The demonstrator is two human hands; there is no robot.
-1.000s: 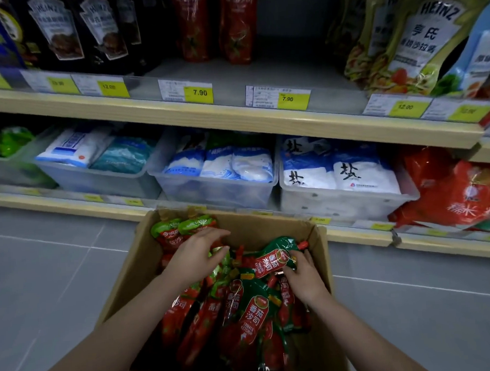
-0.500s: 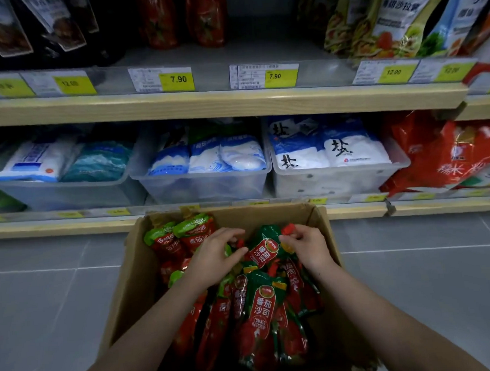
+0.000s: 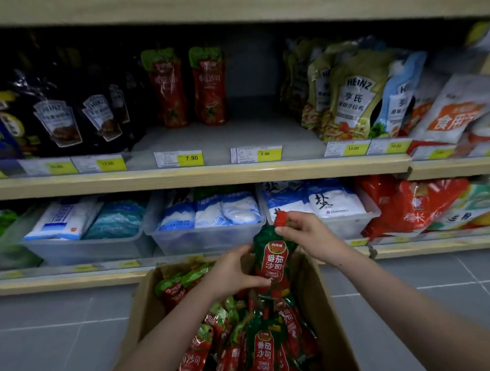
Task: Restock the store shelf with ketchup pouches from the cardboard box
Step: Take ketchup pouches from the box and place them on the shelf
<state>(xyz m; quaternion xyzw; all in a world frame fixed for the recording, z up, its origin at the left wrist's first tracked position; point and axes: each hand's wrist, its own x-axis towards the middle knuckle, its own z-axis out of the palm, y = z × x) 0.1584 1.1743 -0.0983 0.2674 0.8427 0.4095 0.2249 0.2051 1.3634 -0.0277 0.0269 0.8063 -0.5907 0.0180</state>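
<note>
A red and green ketchup pouch (image 3: 271,257) hangs upright above the cardboard box (image 3: 327,308). My right hand (image 3: 303,233) pinches its red cap end at the top. My left hand (image 3: 231,274) grips its left side lower down. Several more ketchup pouches (image 3: 246,341) lie piled in the open box on the floor. Two ketchup pouches (image 3: 187,86) stand at the back of the middle shelf (image 3: 198,176), above the 7.90 price tags (image 3: 191,158). Bare grey shelf surface lies in front of and to the right of them.
Dark Heinz sauce pouches (image 3: 73,120) fill the shelf left of the gap, and green Heinz salad dressing pouches (image 3: 347,95) stand to its right. Clear tubs of salt bags (image 3: 208,215) line the bottom shelf behind the box. Grey tiled floor (image 3: 53,337) surrounds the box.
Both hands have lifted one ketchup pouch up out of the box to the level of the bottom shelf. The view has tilted up, showing more of the middle shelf.
</note>
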